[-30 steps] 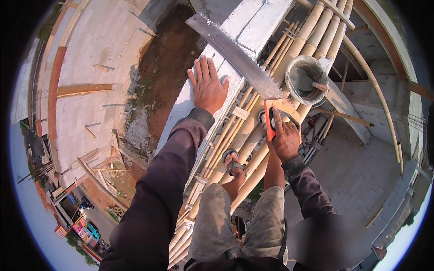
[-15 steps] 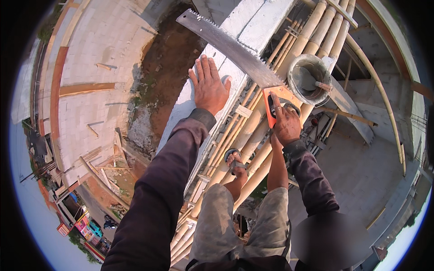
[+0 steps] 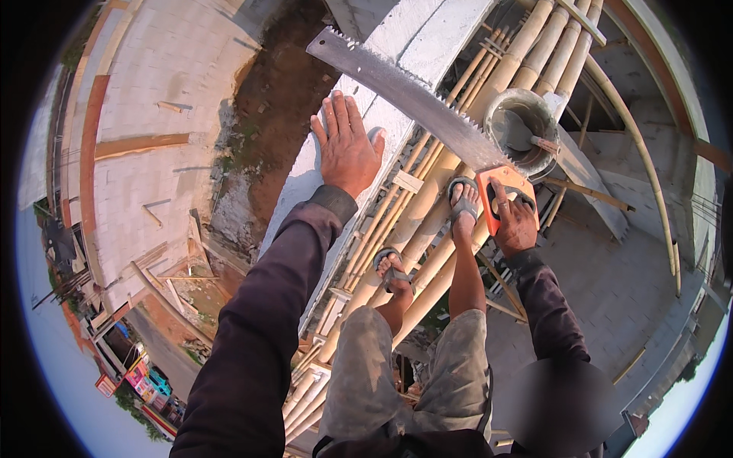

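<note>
Grey bucket (image 3: 495,114) beside thick bamboo poles (image 3: 532,50); grey mix inside, a tool handle (image 3: 544,144) at the right rim. Curved pole (image 3: 634,122) farther right. Left: pale block wall (image 3: 164,72), brown band (image 3: 141,146) across it, bare earth (image 3: 279,103) below. Far lower left: road (image 3: 164,347), brightly coloured stall (image 3: 143,378).

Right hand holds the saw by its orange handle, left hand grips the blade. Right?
One miss: the left hand isn't gripping the blade; it lies flat, fingers spread, on the pale block surface, per the head view. The right hand does hold the saw by its orange handle.
</note>
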Demonstrator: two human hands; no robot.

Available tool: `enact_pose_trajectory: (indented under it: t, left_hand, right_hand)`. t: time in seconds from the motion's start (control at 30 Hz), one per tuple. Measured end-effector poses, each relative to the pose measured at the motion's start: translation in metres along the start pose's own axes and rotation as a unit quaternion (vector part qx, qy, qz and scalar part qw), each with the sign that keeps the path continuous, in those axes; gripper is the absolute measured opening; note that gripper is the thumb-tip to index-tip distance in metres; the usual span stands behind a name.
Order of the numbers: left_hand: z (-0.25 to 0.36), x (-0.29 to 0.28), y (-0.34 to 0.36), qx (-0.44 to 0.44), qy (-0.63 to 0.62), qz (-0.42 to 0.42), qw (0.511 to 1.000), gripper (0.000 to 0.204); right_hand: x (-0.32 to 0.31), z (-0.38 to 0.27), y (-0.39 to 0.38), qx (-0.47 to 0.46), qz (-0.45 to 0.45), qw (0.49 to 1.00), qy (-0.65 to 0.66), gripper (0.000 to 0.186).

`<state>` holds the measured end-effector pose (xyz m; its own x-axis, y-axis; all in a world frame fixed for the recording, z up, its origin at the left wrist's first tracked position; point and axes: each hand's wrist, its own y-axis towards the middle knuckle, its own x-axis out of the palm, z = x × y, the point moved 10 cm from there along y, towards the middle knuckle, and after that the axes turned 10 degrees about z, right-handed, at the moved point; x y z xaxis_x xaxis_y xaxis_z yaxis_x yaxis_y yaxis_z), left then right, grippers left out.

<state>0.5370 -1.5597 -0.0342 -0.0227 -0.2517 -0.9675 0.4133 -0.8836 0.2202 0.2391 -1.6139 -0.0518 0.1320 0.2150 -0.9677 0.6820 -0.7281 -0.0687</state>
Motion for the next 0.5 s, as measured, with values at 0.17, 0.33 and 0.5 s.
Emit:
enact_pose_trajectory:
  t: [0.17, 0.33, 0.5]
  left_hand:
    - [0.001, -0.004, -0.001, -0.014, -0.009, -0.006, 1.000, 0.076]
    - [0.002, -0.006, 0.002, -0.025, -0.019, -0.014, 0.999, 0.079]
    - [0.005, -0.011, 0.006, -0.030, -0.046, -0.027, 0.998, 0.080]
  right_hand:
    - [-0.025, -0.006, -0.040, -0.014, 0.033, 0.996, 0.080, 0.077]
    - [-0.083, -0.039, -0.004, 0.016, 0.172, 0.908, 0.382, 0.047]
    - [-0.091, 0.023, 0.067, 0.287, 0.045, 0.654, 0.698, 0.026]
